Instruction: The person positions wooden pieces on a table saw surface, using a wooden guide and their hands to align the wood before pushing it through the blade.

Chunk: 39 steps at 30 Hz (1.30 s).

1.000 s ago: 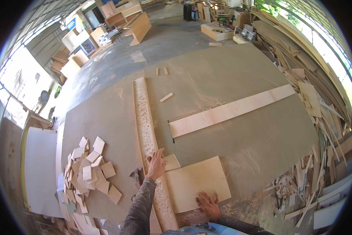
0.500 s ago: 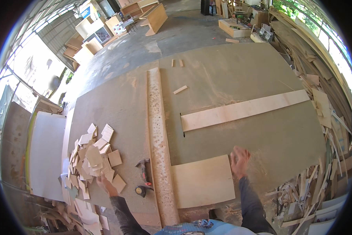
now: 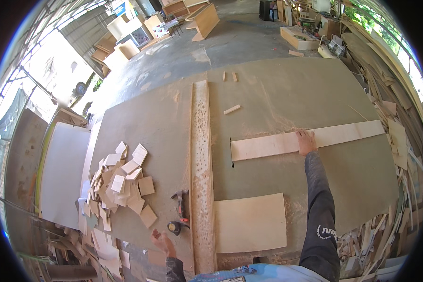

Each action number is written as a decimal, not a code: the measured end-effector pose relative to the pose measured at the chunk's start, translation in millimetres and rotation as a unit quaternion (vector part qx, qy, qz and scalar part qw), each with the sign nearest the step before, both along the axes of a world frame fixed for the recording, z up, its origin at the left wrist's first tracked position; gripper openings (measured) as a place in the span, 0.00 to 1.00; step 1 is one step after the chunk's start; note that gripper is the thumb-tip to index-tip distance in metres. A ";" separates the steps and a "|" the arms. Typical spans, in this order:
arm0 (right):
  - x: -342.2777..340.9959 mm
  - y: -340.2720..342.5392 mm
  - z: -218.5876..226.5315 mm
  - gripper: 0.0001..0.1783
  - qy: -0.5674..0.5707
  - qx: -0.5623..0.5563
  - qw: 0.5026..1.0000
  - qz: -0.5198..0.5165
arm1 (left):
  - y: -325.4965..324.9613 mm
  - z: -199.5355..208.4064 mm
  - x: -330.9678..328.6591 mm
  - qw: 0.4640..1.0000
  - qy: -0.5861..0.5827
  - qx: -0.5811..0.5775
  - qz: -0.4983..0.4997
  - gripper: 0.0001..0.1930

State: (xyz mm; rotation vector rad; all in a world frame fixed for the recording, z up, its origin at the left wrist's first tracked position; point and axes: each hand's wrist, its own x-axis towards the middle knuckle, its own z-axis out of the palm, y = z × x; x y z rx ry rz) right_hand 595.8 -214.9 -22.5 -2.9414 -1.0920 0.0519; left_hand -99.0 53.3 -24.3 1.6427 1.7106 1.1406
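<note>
A long pale wooden board [image 3: 261, 146] lies across the right side of the large work table. My right hand [image 3: 306, 142] rests over its middle, fingers bent over the far edge. My left hand [image 3: 162, 242] is empty, fingers apart, just above the table's near left part. Close to it are a black and yellow tape measure [image 3: 175, 228] and a hammer [image 3: 179, 199] with some red on its handle. Beyond them to the left is a heap of small square wooden pieces [image 3: 118, 184]. A rectangular plywood panel [image 3: 250, 223] lies flat in front of me.
A long speckled strip [image 3: 200, 141] divides the table [image 3: 150, 117] from front to back. Three small sticks, one of them a wood stick [image 3: 231, 109], lie farther off. Scrap wood [image 3: 362, 244] crowds the right side; a white sheet [image 3: 63, 174] stands left.
My right hand has gone from beside the plywood panel forward onto the long board. My left hand has left the heap and drawn back toward me. The view has shifted slightly.
</note>
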 end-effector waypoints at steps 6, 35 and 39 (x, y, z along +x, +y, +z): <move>-8.8 -53.0 48.3 0.52 0.050 -0.045 0.997 0.049 | -19.8 53.7 18.3 0.998 0.052 0.017 -0.043 0.20; -116.7 -58.2 4.7 0.47 0.167 0.085 0.941 0.284 | -96.6 37.9 191.1 0.722 0.376 -0.052 -0.578 0.46; -119.6 -54.3 6.0 0.45 0.172 0.071 0.941 0.282 | -93.0 26.8 185.5 0.736 0.358 -0.043 -0.573 0.46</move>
